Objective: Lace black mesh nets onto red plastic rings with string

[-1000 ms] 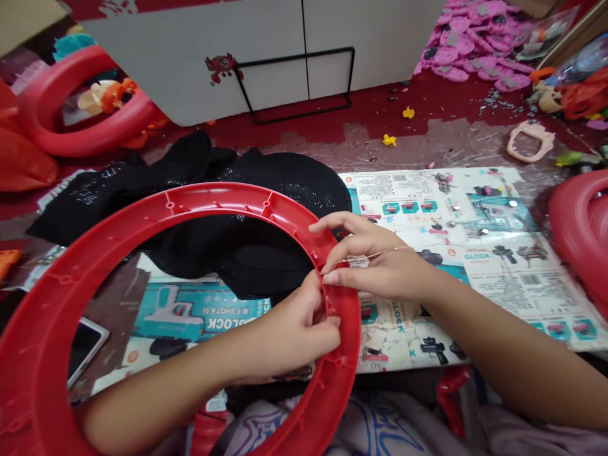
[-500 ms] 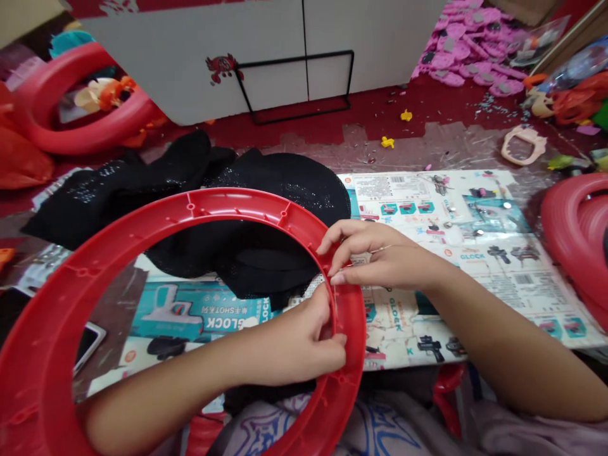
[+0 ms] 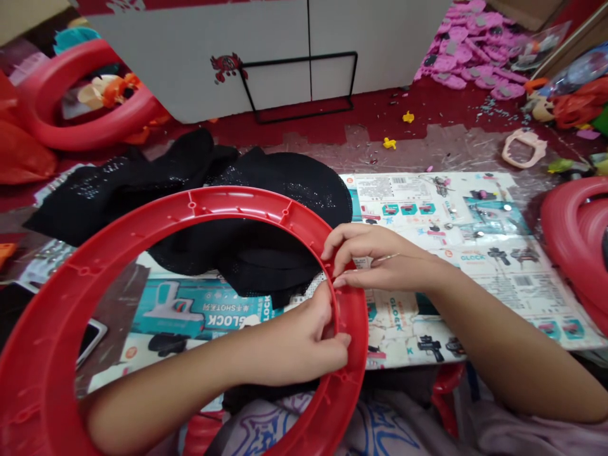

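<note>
A large red plastic ring [image 3: 237, 201], its hollow ribbed side toward me, stands tilted across the front left. My left arm passes through its opening, and my left hand [image 3: 306, 339] grips the ring's right side, thumb over the rim. On the upper part of that same side, my right hand [image 3: 365, 256] has its fingers bent together with the tips inside the channel. Whatever those tips pinch is too small to make out. A thin line, like a thread or hair, crosses the right hand. Black mesh cloth [image 3: 304, 183] lies behind the ring.
Printed cardboard [image 3: 479, 266] covers the table under the ring. A white panel [image 3: 380, 38] with a black wire frame [image 3: 354, 82] stands behind. Other red rings lie at left [image 3: 90, 126] and right [image 3: 565, 221]. Pink parts [image 3: 470, 50] are heaped at the back right. A phone [image 3: 92, 339] lies left.
The view has shifted very slightly. The right fingertips have moved a little within the channel; the left hand keeps the same hold on the ring.
</note>
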A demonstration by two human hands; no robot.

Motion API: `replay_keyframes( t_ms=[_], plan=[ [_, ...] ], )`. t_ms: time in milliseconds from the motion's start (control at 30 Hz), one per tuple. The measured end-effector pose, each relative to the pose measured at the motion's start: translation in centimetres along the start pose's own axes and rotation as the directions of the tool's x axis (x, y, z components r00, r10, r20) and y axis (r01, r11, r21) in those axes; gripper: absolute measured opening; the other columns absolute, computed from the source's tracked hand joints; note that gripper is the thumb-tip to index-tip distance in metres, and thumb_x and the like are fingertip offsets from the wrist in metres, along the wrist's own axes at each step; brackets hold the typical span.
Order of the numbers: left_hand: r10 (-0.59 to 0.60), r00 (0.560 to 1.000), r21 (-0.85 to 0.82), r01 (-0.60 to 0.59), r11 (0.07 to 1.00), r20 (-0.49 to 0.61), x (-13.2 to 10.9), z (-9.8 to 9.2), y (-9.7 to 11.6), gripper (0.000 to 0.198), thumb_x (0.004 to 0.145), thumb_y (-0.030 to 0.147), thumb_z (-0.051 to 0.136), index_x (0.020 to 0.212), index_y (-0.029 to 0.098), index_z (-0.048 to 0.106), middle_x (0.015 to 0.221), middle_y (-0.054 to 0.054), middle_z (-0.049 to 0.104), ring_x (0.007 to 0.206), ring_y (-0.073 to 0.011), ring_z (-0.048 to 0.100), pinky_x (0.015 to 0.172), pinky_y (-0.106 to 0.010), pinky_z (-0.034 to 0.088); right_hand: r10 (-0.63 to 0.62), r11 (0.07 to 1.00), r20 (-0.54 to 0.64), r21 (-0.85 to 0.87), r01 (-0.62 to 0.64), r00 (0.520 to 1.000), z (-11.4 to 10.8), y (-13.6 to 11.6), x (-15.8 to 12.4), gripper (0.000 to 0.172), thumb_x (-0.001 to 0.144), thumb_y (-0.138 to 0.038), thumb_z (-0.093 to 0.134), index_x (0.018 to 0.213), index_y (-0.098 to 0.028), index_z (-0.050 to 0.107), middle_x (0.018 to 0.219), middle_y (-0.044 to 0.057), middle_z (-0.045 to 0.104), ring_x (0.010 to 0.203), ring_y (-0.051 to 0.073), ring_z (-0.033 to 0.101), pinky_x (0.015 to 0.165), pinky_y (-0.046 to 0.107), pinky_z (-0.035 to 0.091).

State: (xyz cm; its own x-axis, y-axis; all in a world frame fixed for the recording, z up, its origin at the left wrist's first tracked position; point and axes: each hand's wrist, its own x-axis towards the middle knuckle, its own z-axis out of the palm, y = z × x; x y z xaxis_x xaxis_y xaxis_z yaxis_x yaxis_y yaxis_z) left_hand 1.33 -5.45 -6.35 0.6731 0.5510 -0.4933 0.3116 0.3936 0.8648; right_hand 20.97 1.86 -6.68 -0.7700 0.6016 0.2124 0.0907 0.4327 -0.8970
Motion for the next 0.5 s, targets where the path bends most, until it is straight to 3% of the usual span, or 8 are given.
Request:
replay_keyframes(
  t_ms=[100,233,333,500],
  plan=[
    [-0.011,1.000,-0.187,0.009,0.982,-0.010,0.1,0.3,0.4,0.064,0.086,0.028,0.057,0.138,0.025,0.019,0.102,-0.005,0.054,0.088,-0.0189,0.055,0.072,-0.029,0.047,0.009,1.000,-0.010,-0.008,-0.009,1.000,0.1,-0.2,0.0,0.005,0.080,-0.019,0.067,0.076,-0.018,0.067,0.097,0.003,0.061,0.087,0.012,0.059,0.078,0.027,0.049],
    [-0.014,0.988,-0.391,-0.047,0.919,-0.151,0.6,0.6,0.9,0.050,0.086,0.030,0.059,0.126,0.025,0.030,0.109,-0.004,0.053,0.096,-0.0165,0.053,0.079,-0.026,0.047,-0.025,1.000,-0.041,-0.016,0.024,0.999,0.2,-0.1,0.0,0.004,0.079,-0.014,0.065,0.076,-0.017,0.067,0.093,0.002,0.061,0.084,0.011,0.060,0.076,0.026,0.049],
    [-0.030,0.972,-0.378,-0.063,0.924,-0.235,0.9,0.7,0.9,0.046,0.086,0.028,0.059,0.123,0.024,0.032,0.104,-0.002,0.053,0.092,-0.0154,0.053,0.076,-0.026,0.046,0.008,1.000,-0.061,-0.018,-0.010,0.998,0.4,-0.1,0.1,0.008,0.077,-0.010,0.064,0.077,-0.017,0.068,0.092,0.002,0.061,0.082,0.011,0.060,0.075,0.025,0.048],
    [-0.067,0.937,-0.179,0.005,0.984,-0.344,0.8,0.3,0.6,0.044,0.082,0.015,0.053,0.122,0.023,0.036,0.099,-0.002,0.053,0.084,-0.0148,0.053,0.067,-0.023,0.046,0.069,0.997,-0.079,-0.028,-0.071,0.995,1.1,-0.5,0.2,0.009,0.075,-0.011,0.064,0.073,-0.018,0.068,0.095,0.002,0.064,0.082,0.011,0.061,0.077,0.027,0.049]
  ],
)
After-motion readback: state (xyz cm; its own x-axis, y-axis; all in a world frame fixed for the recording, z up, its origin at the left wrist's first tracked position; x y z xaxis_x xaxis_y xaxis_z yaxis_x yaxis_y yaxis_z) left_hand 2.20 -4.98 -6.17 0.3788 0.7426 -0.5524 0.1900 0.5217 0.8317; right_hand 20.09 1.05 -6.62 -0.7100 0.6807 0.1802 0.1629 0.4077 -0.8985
